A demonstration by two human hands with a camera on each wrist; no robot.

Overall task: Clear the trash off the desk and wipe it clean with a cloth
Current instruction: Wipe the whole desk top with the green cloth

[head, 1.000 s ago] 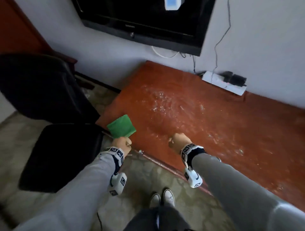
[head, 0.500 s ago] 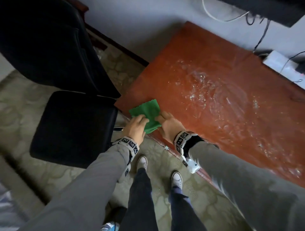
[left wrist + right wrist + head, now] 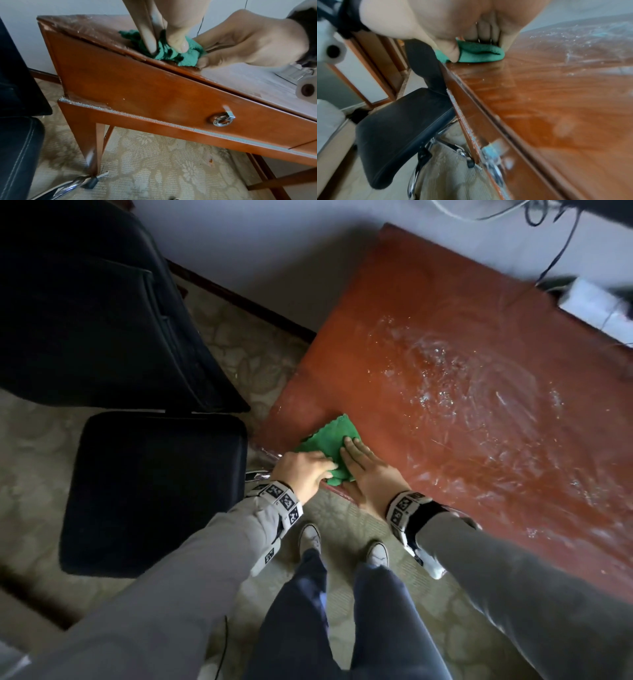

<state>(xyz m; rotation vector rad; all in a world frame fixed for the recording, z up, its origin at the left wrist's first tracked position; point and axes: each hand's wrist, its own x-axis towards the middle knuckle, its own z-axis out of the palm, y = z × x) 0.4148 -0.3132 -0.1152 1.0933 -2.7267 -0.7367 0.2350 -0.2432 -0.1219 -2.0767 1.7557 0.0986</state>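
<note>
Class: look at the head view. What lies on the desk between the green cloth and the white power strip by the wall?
Only wet, streaked desk top separates the green cloth from the power strip.

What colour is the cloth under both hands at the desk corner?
Green. The cloth shows best in the head view, lying on the reddish-brown desk.

dim room, pale glare on the wet desk (image 3: 479,392), edges bent and smeared, right wrist view soft

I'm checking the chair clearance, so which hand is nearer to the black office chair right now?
Left. The left hand holds the green cloth at the desk's near corner, beside the black office chair. The right hand presses the cloth from the side away from the chair.
</note>
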